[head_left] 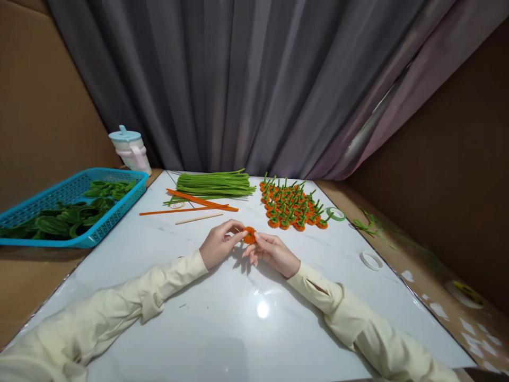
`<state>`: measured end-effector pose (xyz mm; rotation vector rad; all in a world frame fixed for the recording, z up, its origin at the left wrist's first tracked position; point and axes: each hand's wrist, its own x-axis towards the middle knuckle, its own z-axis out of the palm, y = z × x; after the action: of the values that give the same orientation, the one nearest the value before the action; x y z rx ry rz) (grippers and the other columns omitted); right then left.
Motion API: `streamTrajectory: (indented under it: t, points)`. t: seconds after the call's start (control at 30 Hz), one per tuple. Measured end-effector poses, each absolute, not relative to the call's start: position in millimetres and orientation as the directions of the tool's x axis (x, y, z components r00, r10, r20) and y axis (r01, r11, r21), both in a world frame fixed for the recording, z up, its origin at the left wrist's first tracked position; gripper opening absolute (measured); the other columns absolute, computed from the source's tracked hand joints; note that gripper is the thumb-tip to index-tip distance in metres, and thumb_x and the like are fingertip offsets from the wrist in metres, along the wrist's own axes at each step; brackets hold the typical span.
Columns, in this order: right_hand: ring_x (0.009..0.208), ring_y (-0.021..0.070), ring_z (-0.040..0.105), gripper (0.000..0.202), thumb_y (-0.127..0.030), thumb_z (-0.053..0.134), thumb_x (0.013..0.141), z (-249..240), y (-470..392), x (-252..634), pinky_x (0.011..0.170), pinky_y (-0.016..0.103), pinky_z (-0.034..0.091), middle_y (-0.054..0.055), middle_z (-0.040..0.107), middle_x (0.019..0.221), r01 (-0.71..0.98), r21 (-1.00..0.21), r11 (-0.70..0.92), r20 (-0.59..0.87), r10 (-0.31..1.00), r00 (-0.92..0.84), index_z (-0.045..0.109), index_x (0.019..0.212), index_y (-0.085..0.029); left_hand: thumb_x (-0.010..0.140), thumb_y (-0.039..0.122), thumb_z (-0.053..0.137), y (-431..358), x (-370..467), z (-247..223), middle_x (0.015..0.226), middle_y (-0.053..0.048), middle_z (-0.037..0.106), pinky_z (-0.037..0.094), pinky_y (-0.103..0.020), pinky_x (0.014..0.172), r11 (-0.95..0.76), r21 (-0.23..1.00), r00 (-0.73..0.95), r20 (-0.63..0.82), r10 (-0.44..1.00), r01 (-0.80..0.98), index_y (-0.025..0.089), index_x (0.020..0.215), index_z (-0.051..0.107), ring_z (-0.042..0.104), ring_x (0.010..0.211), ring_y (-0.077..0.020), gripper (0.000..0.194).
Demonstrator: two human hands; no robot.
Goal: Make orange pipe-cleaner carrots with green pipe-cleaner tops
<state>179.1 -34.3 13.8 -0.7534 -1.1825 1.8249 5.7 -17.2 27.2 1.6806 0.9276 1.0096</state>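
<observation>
A small round orange fuzzy piece (249,235) is held above the middle of the white table. My left hand (221,243) pinches its left side between thumb and fingers. On its right side, the thumb and index finger of my right hand (274,251) grip it, with the other fingers spread loosely below. Beyond my hands lie orange strips (202,200), a thin wooden stick (199,219) and a pile of green fuzzy stems (214,184). Rows of orange pieces with green tops and upright stems (292,204) stand behind my right hand.
At the left, a blue basket (93,236) holds green fuzzy leaves, with a lidded cup (131,151) behind it. A green tape roll (336,214) and a white ring (371,260) lie at the right. A grey curtain (238,85) hangs behind the table.
</observation>
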Motion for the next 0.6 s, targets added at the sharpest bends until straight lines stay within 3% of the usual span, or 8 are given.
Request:
streamTrajectory:
  t: [0.17,0.33,0.4,0.47,0.53,0.6]
  points:
    - [0.05,0.0107,0.059,0.038,-0.047,0.058,0.077,6.1,-31.2,171.7,0.049,0.021,0.046,0.008,0.067,0.066,-0.284,-0.926,-0.25,-0.062,0.842,-0.536,0.059,0.075,-0.01,0.073,0.035,0.061,-10.3,-4.6,28.4,0.097,-0.007,0.056,0.045,-0.017,0.049,-0.32,0.923,0.504,0.176,0.846,0.214,0.015,0.1,0.053,0.054,0.079,-0.0144,0.034]
    - [0.035,0.008,0.048,0.038,-0.049,0.059,0.075,-0.4,-35.4,176.2,0.037,0.021,0.037,0.002,0.061,0.052,-0.115,-0.981,-0.158,-0.09,0.888,-0.452,0.057,0.066,-0.013,0.077,0.031,0.06,-15.4,-9.4,13.4,0.091,-0.008,0.059,0.049,-0.022,0.06,-0.589,0.762,0.583,0.358,0.729,0.269,0.013,0.102,0.057,0.056,0.072,-0.0122,0.03]
    - [0.035,0.0069,0.044,0.029,-0.043,0.063,0.074,-0.5,-36.8,179.6,0.037,0.02,0.034,-0.002,0.058,0.049,-0.051,-0.998,-0.023,-0.006,0.953,-0.304,0.058,0.068,-0.014,0.081,0.029,0.057,-16.1,-11.5,5.3,0.091,-0.009,0.06,0.05,-0.024,0.063,-0.706,0.653,0.582,0.472,0.662,0.273,0.013,0.107,0.056,0.056,0.071,-0.0127,0.031]
    - [0.048,0.0092,0.051,0.02,-0.036,0.065,0.073,0.8,-37.2,182.8,0.047,0.021,0.04,0.0,0.061,0.06,0.063,-0.98,0.189,0.176,0.97,-0.168,0.061,0.073,-0.016,0.084,0.026,0.054,-15.0,-14.5,-2.0,0.095,-0.01,0.061,0.05,-0.026,0.07,-0.808,0.533,0.595,0.573,0.563,0.251,0.015,0.117,0.051,0.058,0.077,-0.0144,0.035]
    - [0.071,0.0139,0.057,0.014,-0.031,0.065,0.074,2.6,-37.2,185.2,0.065,0.026,0.045,0.003,0.064,0.077,0.168,-0.907,0.387,0.365,0.919,-0.151,0.064,0.079,-0.018,0.086,0.022,0.049,-13.1,-17.3,-7.4,0.101,-0.011,0.06,0.049,-0.028,0.077,-0.873,0.435,0.623,0.625,0.47,0.222,0.015,0.128,0.041,0.058,0.088,-0.0163,0.043]
    - [0.086,0.017,0.057,0.014,-0.028,0.063,0.076,3.9,-37.4,186.1,0.077,0.03,0.044,0.006,0.064,0.088,0.198,-0.844,0.498,0.458,0.863,-0.215,0.064,0.086,-0.019,0.088,0.02,0.045,-11.8,-19.0,-10.4,0.108,-0.013,0.059,0.049,-0.029,0.081,-0.917,0.342,0.662,0.642,0.386,0.204,0.016,0.134,0.031,0.057,0.097,-0.018,0.049]
